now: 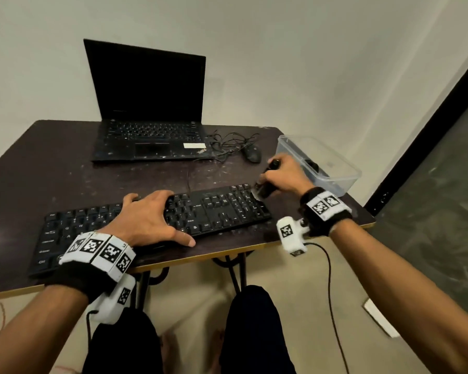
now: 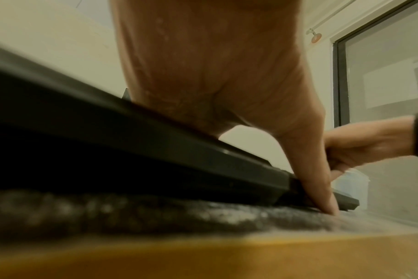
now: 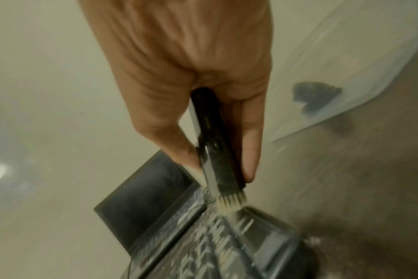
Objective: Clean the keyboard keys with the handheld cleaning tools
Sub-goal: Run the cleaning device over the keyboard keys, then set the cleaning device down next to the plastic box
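A black keyboard [image 1: 152, 220] lies along the front of the dark table [image 1: 38, 168]. My left hand [image 1: 149, 214] lies flat over its middle keys, fingers spread, thumb [image 2: 322, 188] down at the front edge of the keyboard [image 2: 131, 143]. My right hand [image 1: 284, 174] grips a black-handled brush [image 1: 266, 188] at the keyboard's far right corner. In the right wrist view the brush [image 3: 215, 147] is pinched between thumb and fingers, and its pale bristles [image 3: 230, 203] touch the top corner of the keyboard [image 3: 227, 245].
An open black laptop [image 1: 149, 109] stands at the back of the table. A wired mouse [image 1: 252, 153] with a tangled cable lies to its right. A clear plastic tub [image 1: 319, 163] holding something dark sits at the right edge, just behind my right hand.
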`<state>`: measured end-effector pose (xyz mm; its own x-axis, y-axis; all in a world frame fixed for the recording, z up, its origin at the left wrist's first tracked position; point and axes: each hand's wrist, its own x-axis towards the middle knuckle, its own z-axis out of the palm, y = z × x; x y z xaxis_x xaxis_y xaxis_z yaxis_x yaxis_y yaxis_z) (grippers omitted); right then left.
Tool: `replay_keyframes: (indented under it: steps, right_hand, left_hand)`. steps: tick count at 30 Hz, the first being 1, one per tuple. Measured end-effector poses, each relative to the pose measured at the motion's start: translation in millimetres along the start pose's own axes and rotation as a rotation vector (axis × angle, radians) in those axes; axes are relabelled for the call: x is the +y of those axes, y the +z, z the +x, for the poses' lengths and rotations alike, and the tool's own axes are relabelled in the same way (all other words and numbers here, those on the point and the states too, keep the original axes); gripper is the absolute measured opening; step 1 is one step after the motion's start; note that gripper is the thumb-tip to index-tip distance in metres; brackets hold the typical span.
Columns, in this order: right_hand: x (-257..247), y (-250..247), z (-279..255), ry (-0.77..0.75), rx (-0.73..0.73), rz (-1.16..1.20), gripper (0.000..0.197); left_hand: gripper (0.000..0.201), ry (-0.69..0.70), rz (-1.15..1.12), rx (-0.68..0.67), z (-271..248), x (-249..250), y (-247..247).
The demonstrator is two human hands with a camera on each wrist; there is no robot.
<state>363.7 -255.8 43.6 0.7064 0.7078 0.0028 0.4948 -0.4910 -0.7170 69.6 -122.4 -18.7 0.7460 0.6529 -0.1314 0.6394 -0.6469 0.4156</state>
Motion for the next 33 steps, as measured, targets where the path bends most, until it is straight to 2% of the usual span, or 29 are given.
replay_keyframes:
  steps: [4,5,8,11,14,19,22,25,27,30,33]
  right_hand:
    - [39.1,-46.3,-26.1,0.157,-0.05,0.463,0.032]
    - [47.3,-52.3,-31.8,0.184,-0.077,0.516,0.027]
    - [68.2,-60.0,-40.3,0.293,-0.144,0.544,0.008]
    - [80.1,-57.1,-37.3,0.369,-0.161,0.599,0.016]
    - [79.5,-54.7,-32.6,0.368,-0.162,0.599,0.024]
    - [66.0,-43.5,-13.7,0.285,-0.208,0.404,0.04]
    - [54.9,-37.6,-0.3,0.159,-0.213,0.109,0.046]
    - [48.9,-30.7,9.3,0.009,-0.141,-0.288,0.064]
    - [48.2,-26.7,9.0,-0.056,-0.09,-0.417,0.059]
    - [49.3,-26.0,6.2,-0.086,-0.053,-0.466,0.048]
    - [43.6,-43.5,7.1,-0.15,0.09,-0.448,0.033]
  left_hand:
    - [0.17,-0.002,0.003,-0.008,-1.9,0.5,-0.8]
    - [0.17,-0.005,0.001,-0.008,-2.7,0.8,-1.0]
    - [0.167,-0.012,-0.004,-0.006,-4.0,2.7,-1.3]
    - [0.17,-0.024,-0.01,-0.012,-4.6,2.4,-1.9]
    - [0.17,-0.027,-0.005,-0.013,-5.2,2.3,-2.5]
    - [0.171,-0.032,0.013,-0.025,-4.7,3.6,-4.7]
    - [0.172,-0.032,0.009,-0.018,-5.1,4.2,-4.6]
    - [0.17,-0.021,-0.001,0.004,-5.8,2.9,-2.6]
    - [0.169,-0.015,0.009,0.008,-4.3,2.2,-1.2]
    - [0.165,-0.017,0.02,0.018,-2.3,1.3,0.5]
    - [0.162,-0.021,0.011,0.029,-3.4,-0.7,3.1]
